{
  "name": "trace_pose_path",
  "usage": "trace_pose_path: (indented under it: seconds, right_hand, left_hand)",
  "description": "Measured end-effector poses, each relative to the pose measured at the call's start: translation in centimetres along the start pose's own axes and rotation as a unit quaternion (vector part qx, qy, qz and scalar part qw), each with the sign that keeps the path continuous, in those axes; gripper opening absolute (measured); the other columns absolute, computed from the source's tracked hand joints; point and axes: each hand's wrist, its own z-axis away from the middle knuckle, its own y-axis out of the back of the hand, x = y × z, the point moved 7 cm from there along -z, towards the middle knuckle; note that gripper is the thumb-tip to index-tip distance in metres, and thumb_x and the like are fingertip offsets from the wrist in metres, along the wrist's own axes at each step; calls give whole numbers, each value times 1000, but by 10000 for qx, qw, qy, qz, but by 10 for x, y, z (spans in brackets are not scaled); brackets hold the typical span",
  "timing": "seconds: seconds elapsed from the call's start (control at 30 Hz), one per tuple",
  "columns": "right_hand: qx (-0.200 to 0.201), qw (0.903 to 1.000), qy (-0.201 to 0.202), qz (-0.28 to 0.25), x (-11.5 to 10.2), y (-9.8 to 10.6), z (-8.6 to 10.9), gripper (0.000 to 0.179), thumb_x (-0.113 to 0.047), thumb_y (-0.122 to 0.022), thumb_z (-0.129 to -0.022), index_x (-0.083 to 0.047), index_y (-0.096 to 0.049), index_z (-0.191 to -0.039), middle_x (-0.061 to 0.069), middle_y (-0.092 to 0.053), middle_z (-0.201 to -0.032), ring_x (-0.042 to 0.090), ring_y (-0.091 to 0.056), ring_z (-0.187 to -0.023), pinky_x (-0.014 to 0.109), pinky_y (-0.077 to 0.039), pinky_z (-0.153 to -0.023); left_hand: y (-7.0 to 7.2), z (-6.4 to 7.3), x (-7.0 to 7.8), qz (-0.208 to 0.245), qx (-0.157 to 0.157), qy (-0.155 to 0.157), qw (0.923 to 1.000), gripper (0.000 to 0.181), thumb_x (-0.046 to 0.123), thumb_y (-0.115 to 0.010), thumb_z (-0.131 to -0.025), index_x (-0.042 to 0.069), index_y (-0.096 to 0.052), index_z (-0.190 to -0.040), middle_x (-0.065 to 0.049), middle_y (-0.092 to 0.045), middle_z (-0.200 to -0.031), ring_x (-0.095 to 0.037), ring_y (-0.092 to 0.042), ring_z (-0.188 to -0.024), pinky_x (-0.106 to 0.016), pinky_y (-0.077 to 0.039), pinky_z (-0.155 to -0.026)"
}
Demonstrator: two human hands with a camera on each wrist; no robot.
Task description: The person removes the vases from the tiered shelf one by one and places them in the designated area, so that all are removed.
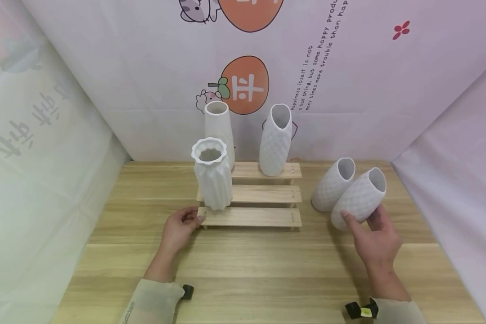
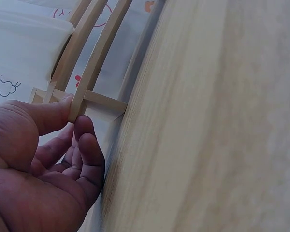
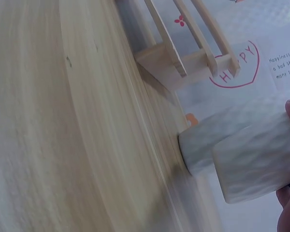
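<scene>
My right hand (image 1: 378, 240) grips a white dimpled vase (image 1: 360, 200), thumb on the near side and fingers round the far side. This vase tilts to the right, its base lifted off the table in the right wrist view (image 3: 261, 162). Just behind it, a matching white vase (image 1: 331, 189) stands on the table. With thumb and forefinger, my left hand (image 1: 180, 228) pinches the left end of the lowest step of a three-step wooden rack (image 1: 259, 217). A pleated white vase (image 1: 213, 180) with a scalloped rim stands at the rack's left.
On the top step stand a smooth, tall white vase (image 1: 220, 126) at left and a dimpled white vase (image 1: 275, 141) at right. The wood-grain table (image 1: 259, 274) runs back to a printed white curtain (image 1: 340, 81), with more curtain on both sides.
</scene>
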Motion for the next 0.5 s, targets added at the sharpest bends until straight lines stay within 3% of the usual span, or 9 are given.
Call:
trace_pose_path:
  seconds: [0.27, 0.5]
  right_hand:
    - [144, 9998, -116, 29, 9, 3, -9, 70, -9, -97, -71, -13, -69, -135, 21, -69, -127, 10, -69, -113, 21, -55, -94]
    - [45, 9994, -281, 196, 18, 4, -16, 73, -15, -96, -73, -13, -65, -140, 21, -66, -133, 16, -67, -121, 23, -53, -98]
  left_hand:
    - [0, 1, 1, 5, 5, -16, 10000, 44, 24, -79, -95, 2, -66, -131, -12, -70, -115, -24, -70, -101, -23, -58, -79]
    - [0, 1, 0, 37, -20, 18, 10000, 45, 24, -78, -95, 2, -66, -132, -13, -70, -116, -25, -70, -102, -23, -58, -80]
